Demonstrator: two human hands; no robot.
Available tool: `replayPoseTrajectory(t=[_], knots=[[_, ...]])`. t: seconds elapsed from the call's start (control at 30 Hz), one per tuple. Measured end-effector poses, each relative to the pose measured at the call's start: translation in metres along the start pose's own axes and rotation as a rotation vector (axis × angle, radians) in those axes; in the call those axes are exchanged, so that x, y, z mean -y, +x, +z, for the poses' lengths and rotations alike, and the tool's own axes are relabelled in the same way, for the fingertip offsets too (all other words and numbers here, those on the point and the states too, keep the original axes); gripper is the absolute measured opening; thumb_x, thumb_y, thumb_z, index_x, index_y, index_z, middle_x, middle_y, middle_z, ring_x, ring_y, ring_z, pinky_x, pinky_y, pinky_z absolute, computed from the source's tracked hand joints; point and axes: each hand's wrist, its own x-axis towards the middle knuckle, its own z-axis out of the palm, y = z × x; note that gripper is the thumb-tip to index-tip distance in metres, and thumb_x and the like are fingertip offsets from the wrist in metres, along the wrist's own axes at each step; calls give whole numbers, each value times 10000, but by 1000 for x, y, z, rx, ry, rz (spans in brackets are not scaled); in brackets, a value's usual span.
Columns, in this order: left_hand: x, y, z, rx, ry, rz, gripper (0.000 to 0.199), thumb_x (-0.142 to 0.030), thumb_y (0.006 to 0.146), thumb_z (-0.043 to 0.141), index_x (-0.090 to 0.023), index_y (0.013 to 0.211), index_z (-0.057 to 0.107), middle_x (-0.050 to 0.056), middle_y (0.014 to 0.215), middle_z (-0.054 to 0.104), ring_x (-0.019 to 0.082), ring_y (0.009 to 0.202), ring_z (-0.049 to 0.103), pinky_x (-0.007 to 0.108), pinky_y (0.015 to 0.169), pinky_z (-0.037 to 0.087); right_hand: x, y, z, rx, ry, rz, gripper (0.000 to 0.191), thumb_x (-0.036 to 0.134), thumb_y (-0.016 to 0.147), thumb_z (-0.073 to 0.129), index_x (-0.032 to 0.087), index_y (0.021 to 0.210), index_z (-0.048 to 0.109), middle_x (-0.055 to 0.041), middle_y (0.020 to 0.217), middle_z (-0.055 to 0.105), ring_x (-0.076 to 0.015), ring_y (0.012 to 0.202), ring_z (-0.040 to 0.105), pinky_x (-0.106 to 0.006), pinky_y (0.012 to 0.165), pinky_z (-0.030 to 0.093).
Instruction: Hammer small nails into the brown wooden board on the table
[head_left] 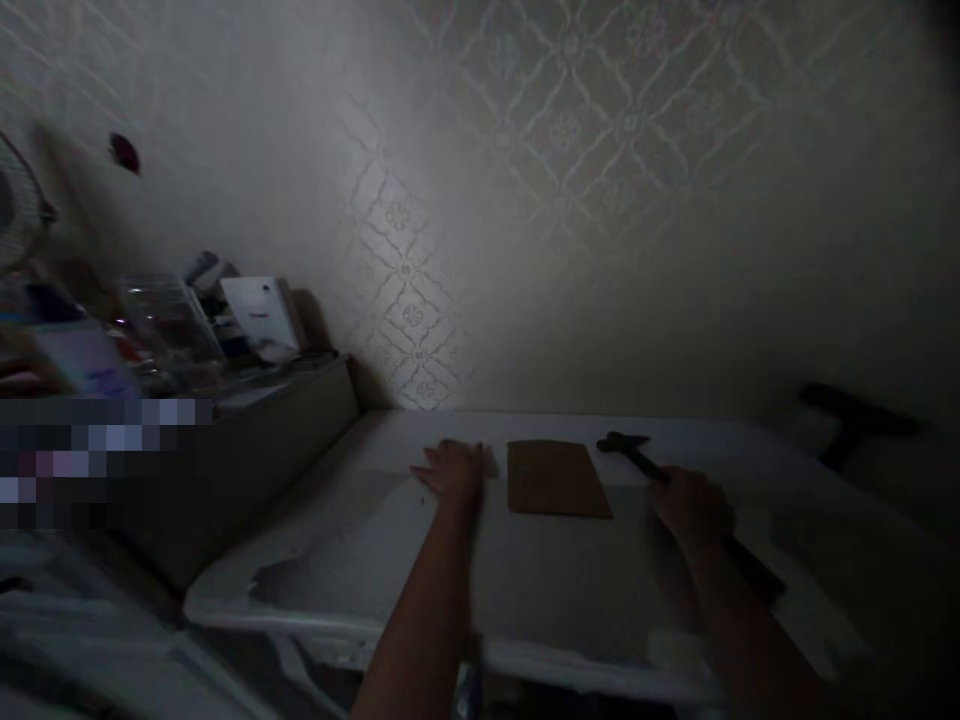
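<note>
My right hand (694,508) is wrapped around the handle of a dark claw hammer (634,452). The hammer's head points away from me over the white table, and the butt of its handle sticks out behind the hand. My left hand (454,468) has its fingers spread, low over or on the tabletop; in this dim light I cannot tell if it touches. A small pale item by its thumb is too faint to name. Between the two hands lies a flat brown piece of cardboard (559,480).
The white table (570,590) meets a patterned wall at the back. At the left, a higher cabinet (277,470) carries a white box (262,312), a clear plastic organizer (172,325) and blurred bottles. A dark T-shaped object (847,415) stands at the right, its kind unclear.
</note>
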Motion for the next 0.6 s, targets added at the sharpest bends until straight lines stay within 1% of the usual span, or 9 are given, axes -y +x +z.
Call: replayPoseTrajectory(t=[0.07, 0.17, 0.23, 0.3, 0.47, 0.6], knots=[[0, 1, 0, -13, -2, 1, 454, -448, 860, 392, -158, 1150, 587, 163, 1258, 539, 350, 1229, 392, 644, 983, 223, 0, 0, 0, -12, -5, -11, 335, 272, 802, 471, 215, 1060, 678, -137, 964, 652, -334, 926, 605, -427, 706, 491], [1, 2, 1, -21, 3, -19, 352, -303, 867, 375, -172, 1070, 631, 153, 1207, 566, 316, 1166, 457, 619, 980, 242, 1, 0, 0, -29, -11, -17, 326, 268, 804, 474, 214, 1048, 683, -145, 961, 649, -328, 916, 610, -421, 696, 491], [2, 3, 1, -27, 23, -36, 336, -212, 844, 377, -177, 1049, 642, 155, 1191, 570, 307, 1147, 473, 601, 969, 263, 2, 0, 0, -24, -20, -7, 326, 279, 809, 475, 215, 1053, 681, -147, 960, 648, -319, 912, 613, -414, 698, 491], [3, 3, 0, -38, 48, -40, 345, -161, 819, 386, -175, 1048, 643, 159, 1180, 575, 301, 1131, 487, 574, 958, 288, 2, 0, 0, -26, -31, -4, 327, 282, 814, 470, 216, 1057, 679, -145, 956, 647, -311, 906, 616, -410, 700, 492], [5, 3, -3, -57, 65, -20, 348, -130, 824, 373, -177, 1018, 657, 161, 1107, 622, 294, 1085, 523, 511, 913, 334, 0, -1, 1, -37, -50, -44, 335, 269, 801, 468, 189, 1051, 676, -153, 952, 645, -323, 908, 609, -419, 690, 488], [6, 5, -3, -52, 33, -30, 340, -135, 834, 377, -181, 999, 670, 155, 1046, 654, 298, 1079, 532, 478, 895, 342, 0, -3, 1, -54, -27, -37, 337, 258, 799, 464, 200, 1055, 677, -151, 957, 643, -331, 918, 600, -428, 695, 478]])
